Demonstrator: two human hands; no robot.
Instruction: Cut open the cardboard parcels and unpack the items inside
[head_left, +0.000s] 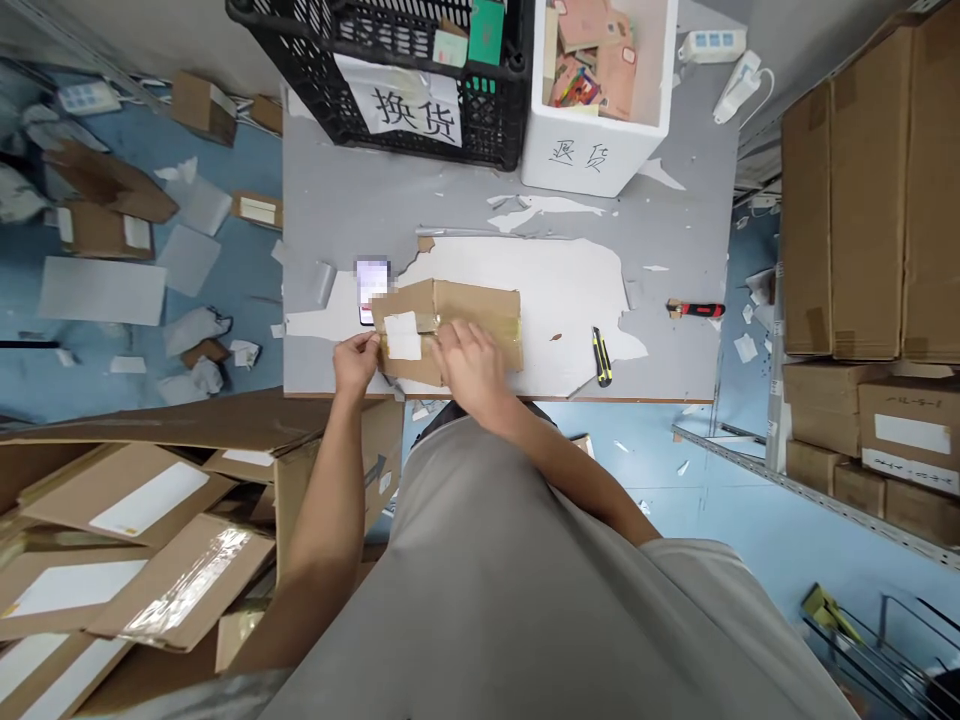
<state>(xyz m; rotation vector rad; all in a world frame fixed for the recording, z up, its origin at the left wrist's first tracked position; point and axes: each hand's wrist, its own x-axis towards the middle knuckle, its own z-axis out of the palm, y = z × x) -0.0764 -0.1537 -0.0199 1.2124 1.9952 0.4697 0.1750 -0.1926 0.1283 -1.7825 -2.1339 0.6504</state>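
A small brown cardboard box (480, 300) with a white label (403, 336) lies near the table's front edge, clear tape shining at its right end. My left hand (355, 365) is closed in a pinch at the box's left edge. Across the middle of the box lies my right hand (471, 368), its fingers resting on the top beside the label, so part of the surface is hidden. A phone (373, 282) with a lit screen lies just behind the left end of the box. To the right is a yellow-and-black utility knife (601, 357).
A red-and-black cutter (696, 309) lies at the table's right. A black crate (420, 75) and a white foam box (592, 150) stand at the back. Packed parcels fill a large carton (300, 490) at lower left. Stacked cartons (870, 190) line the right.
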